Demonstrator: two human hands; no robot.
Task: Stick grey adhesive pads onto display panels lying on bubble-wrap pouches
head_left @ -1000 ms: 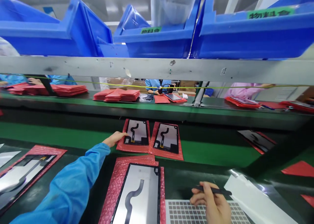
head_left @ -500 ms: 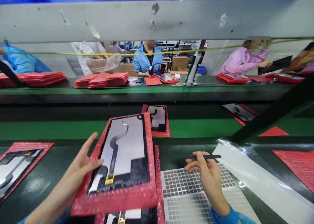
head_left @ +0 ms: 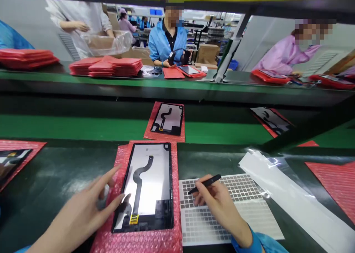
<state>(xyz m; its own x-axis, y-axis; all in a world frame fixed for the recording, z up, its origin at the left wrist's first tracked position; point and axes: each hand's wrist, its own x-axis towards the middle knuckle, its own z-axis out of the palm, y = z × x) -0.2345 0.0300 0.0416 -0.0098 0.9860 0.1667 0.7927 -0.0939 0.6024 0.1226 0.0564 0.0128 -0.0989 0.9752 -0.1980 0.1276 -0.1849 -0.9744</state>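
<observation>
A flat display panel with a black border, a curved dark ribbon cable and yellow tape lies on red bubble-wrap in front of me. My left hand is at its left side, fingers apart, thumb tip over the panel's edge; whether it touches is hard to tell. In my right hand are slim black tweezers, held like a pen and pointing left. They hover over a white sheet with a grid of small dark squares, right of the panel.
Another panel on red wrap lies farther back on the green strip. Long white sheets and red wrap lie to the right. A dark slanting post stands at the right. Co-workers sit or stand beyond the far bench.
The held panel and its red wrap have come down onto the bench, and my left hand has let go. My right hand moved left and lower over the grid sheet, tweezers now tilted.
</observation>
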